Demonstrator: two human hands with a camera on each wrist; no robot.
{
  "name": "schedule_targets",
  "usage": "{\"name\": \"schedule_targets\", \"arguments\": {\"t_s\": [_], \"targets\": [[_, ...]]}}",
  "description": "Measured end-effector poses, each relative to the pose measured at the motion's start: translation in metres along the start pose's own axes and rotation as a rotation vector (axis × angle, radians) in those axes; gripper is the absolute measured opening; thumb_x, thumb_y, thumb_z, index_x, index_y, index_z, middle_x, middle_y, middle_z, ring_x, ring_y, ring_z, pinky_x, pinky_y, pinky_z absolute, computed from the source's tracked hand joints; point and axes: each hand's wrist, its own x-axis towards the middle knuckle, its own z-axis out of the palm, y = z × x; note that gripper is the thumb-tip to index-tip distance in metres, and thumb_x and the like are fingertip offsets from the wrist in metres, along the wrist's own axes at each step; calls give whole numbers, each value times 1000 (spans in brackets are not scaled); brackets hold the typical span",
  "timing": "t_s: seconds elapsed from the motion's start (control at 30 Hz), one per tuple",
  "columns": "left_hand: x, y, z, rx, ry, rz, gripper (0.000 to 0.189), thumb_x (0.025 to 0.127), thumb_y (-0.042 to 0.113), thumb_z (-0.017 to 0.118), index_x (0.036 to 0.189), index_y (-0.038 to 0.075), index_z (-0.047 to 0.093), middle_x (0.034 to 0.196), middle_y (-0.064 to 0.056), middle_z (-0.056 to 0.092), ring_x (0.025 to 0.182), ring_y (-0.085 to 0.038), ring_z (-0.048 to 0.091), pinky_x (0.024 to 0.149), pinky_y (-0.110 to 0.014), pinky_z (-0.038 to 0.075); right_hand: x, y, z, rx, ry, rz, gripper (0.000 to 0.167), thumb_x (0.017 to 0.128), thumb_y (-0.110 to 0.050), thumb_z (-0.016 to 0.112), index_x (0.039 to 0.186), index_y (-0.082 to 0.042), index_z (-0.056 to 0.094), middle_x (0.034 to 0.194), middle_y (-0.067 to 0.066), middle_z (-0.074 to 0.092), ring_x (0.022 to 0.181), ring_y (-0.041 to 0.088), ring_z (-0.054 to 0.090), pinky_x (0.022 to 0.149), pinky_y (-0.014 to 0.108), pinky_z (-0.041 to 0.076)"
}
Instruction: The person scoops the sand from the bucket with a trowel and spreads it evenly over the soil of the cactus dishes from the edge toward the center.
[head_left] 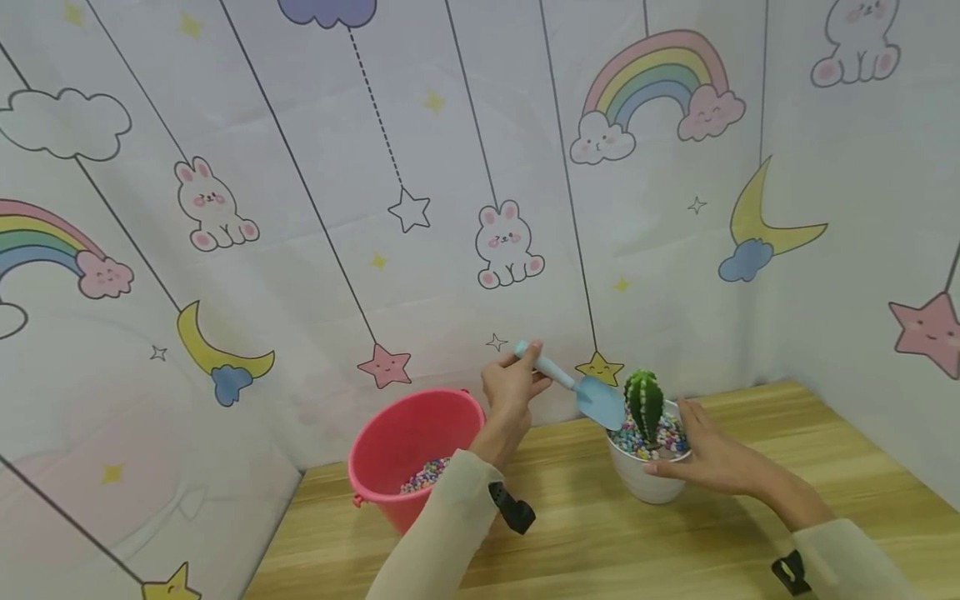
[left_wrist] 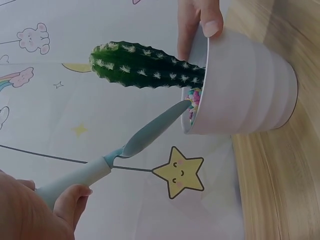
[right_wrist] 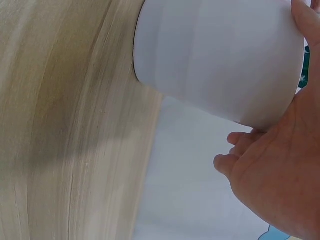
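My left hand grips the handle of a light blue garden trowel. The trowel slants down, its blade tip right at the rim of a white flowerpot. A green cactus stands upright in the pot, with multicoloured pebbles around its base. My right hand holds the pot from the right side, thumb toward the front of the rim and fingers behind. In the left wrist view, the blade tip meets the pebbles beside the cactus.
A pink bucket stands left of the pot, with more coloured pebbles inside. Both containers sit on a wooden table. Close behind it hangs a white backdrop printed with stars, rabbits and rainbows.
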Motion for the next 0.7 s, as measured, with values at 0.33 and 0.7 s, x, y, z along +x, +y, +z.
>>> {"name": "schedule_targets", "arguments": {"t_s": [0.33,0.7], "targets": [[2,3,-15,26,-9,11,43,96,31,79,127,2,73,110,-17,74,85,-23,80,85,-39,68,0,1,-5,-36,-5,-12,128,86,-58,79,157,21,8,160,49,14,144,71,26,113,81,37],[2,21,-33,66,-83,56,48,102,29,72,132,-8,66,108,-19,71,80,-22,79,85,-42,68,1,-4,-24,19,90,-35,100,94,-52,74,156,12,28,159,43,27,141,65,38,109,81,41]]}}
